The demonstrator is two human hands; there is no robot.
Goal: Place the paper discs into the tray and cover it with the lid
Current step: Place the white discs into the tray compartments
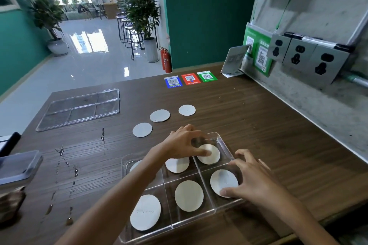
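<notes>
Several loose discs (142, 129) and the lid (79, 108) lie on the table (258, 125). Left hand (183, 143) pinches the tray's (191, 223) far disc (213, 157); right hand (254, 181) grips the near disc (223, 181).

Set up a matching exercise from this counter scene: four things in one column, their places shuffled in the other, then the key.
Things
1. lid
2. left hand
3. right hand
4. red card

Places
A. between the blue card and the green card
B. holds the near-right disc in the tray
C. flat on the table, far left, apart from the tray
D. holds the far-right disc in the tray

Pairs: 1-C, 2-D, 3-B, 4-A
</notes>
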